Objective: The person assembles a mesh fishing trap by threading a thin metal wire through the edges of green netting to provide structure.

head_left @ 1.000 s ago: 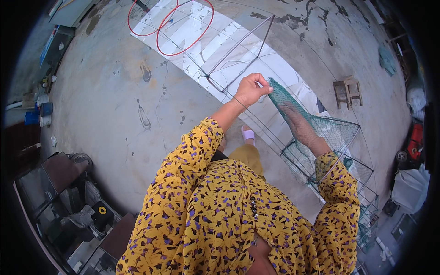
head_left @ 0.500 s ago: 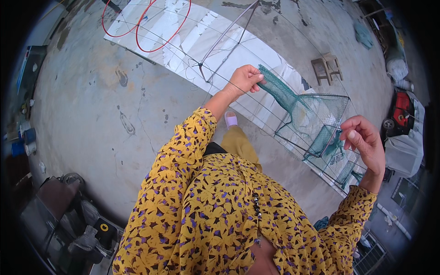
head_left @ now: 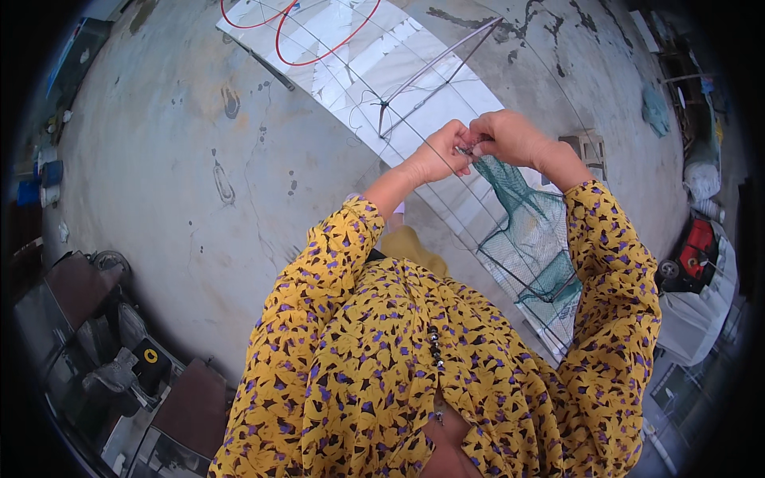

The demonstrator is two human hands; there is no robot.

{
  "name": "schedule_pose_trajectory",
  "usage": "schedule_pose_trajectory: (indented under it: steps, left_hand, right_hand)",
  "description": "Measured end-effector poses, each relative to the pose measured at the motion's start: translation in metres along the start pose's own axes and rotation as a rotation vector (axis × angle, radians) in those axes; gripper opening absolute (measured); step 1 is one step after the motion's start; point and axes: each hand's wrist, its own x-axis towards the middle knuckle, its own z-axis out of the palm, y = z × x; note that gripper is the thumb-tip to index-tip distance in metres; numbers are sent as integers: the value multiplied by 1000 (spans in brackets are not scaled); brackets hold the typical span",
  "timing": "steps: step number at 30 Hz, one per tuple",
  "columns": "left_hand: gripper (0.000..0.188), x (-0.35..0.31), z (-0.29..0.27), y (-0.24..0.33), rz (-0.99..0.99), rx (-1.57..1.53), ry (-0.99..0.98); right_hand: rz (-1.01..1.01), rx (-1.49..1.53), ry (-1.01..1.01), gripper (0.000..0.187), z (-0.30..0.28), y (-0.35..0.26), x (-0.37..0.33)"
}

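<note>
Head view: white panel [head_left: 327, 84] crosses the scene diagonally and serves as reference for all places below.
Green net [head_left: 534, 211]: over the panel's near right portion, narrow end raised to the hands, wider body spreading toward the panel's near end; contact with the surface cannot be confirmed.
Left hand [head_left: 438, 155]: above the panel's middle, fingertips pinching the net's narrow end.
Right hand [head_left: 514, 139]: above the panel, just beside the left, thumb and bent fingers gripping that same end; a small dark detail between the fingertips is unidentifiable.
Reason for hold: judged to be two-handed control of a limp mesh end, which would likely droop if let go.
Rod frame [head_left: 446, 60]: standing across the panel beyond the hands; the long cords probably help to keep it upright.
Red hoop [head_left: 299, 64]: over the panel's far end.
Net contents: no catch or loose item discernible within the mesh; folds and the right sleeve hide part.
Blue container [head_left: 29, 192]: well left of the panel; contents cannot be determined.
</note>
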Motion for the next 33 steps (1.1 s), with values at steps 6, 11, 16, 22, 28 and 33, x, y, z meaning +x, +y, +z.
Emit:
schedule_pose_trajectory:
  steps: [6,11,16,22,28,33]
  left_hand:
    - [23,-19,15,-13,252,702,-66]
    - [21,-31,-12,-60,257,971,83]
    - [18,4,-44,24,116,282,109]
    - [35,12,-13,39,219,259,124]
    - [38,19,-20,35,236,122,-26]
    - [28,15,-25,26,319,516,-125]
  right_hand:
    - [-219,-79,105,12,-10,-35,-54]
    - [-168,-20,0,13,1,-31,-65]
    - [-206,-80,132,10,-57,-15,-11]
    - [-150,-27,21,12,-56,-10,-3]
    - [-83,-79,34,18,-62,-22,-4]
    - [-138,-171,28,18,-63,-20,-1]
